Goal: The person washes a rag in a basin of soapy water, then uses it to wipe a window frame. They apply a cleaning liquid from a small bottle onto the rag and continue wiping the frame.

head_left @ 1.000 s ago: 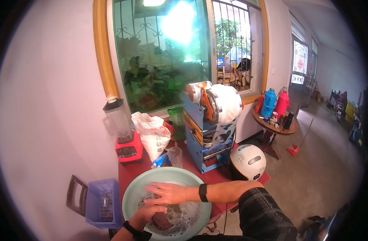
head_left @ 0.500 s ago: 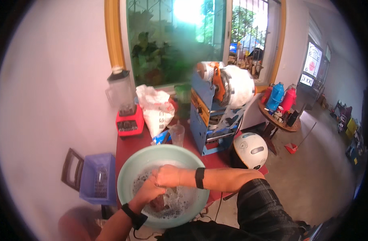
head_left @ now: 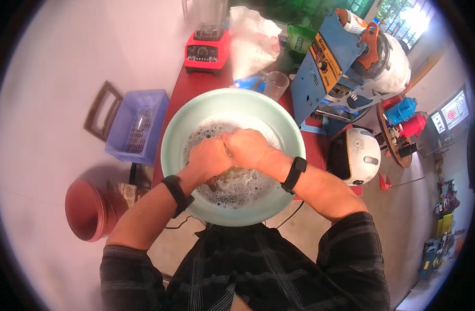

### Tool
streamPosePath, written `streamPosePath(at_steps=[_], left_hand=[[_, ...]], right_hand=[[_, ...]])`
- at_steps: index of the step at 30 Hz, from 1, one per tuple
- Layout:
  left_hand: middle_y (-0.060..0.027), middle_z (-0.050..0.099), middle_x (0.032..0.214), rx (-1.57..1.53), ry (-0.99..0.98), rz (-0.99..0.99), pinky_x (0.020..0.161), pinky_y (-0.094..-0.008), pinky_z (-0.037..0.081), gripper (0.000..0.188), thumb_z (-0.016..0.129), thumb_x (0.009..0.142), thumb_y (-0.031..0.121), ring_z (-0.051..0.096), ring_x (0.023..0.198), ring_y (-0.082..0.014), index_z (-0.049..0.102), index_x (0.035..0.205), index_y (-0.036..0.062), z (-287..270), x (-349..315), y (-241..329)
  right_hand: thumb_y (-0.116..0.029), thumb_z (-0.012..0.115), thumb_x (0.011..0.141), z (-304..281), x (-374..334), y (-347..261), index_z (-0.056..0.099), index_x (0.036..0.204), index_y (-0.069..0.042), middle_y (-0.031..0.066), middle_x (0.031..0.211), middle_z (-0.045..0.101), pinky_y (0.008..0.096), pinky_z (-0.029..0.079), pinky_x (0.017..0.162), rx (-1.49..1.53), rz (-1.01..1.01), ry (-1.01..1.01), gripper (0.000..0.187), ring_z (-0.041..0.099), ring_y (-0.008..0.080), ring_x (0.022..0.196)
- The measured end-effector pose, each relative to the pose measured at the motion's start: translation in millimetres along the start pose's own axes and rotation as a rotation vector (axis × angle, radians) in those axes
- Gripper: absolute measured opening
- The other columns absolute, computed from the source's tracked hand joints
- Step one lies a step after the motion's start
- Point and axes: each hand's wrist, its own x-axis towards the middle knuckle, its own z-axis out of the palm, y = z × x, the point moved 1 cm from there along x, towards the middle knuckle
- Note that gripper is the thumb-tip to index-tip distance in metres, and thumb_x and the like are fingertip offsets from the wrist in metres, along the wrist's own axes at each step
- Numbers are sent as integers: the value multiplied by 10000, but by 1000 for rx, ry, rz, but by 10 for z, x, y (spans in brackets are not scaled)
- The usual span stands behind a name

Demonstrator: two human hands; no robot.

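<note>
Soapy water (head_left: 237, 194), head view: it's in the pale green basin (head_left: 177, 119) on the red surface (head_left: 198, 85). Left hand (head_left: 210, 157) and right hand (head_left: 250, 149) are curled closed, bunched together over it, can't tell around what. I'd keep both low so drips land inside.

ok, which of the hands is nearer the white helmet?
Right. The right hand is over the green basin, to the left of the white helmet; the left hand is beside it, farther left from the helmet.
</note>
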Motion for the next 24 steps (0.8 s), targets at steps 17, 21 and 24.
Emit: streamPosePath(at_steps=[17, 21, 24], left_hand=[[-192, 710, 906, 108, -32, -37, 781, -465, 538, 366, 626, 785, 329, 685, 871, -374, 678, 1015, 49, -8, 44, -27], [-207, 707, 929, 103, -101, -53, 806, -466, 530, 397, 639, 778, 314, 679, 908, -377, 653, 1068, 43, -77, 21, 33], [-239, 684, 1020, 52, -142, -47, 845, -447, 521, 498, 667, 770, 348, 663, 975, -384, 598, 1151, 34, -148, -6, 86]], right_hand=[[-93, 661, 724, -1, 47, 30, 674, 981, -103, 167, 919, 693, 475, 530, 780, 291, 71, -44, 258, 650, 392, 905], [-22, 648, 698, -86, -19, -28, 656, 1025, -77, 199, 931, 684, 474, 530, 776, 410, -13, 68, 332, 648, 401, 899], [9, 666, 671, -108, -109, -5, 648, 1043, -70, 203, 942, 675, 466, 533, 766, 378, -37, 131, 381, 646, 406, 888]])
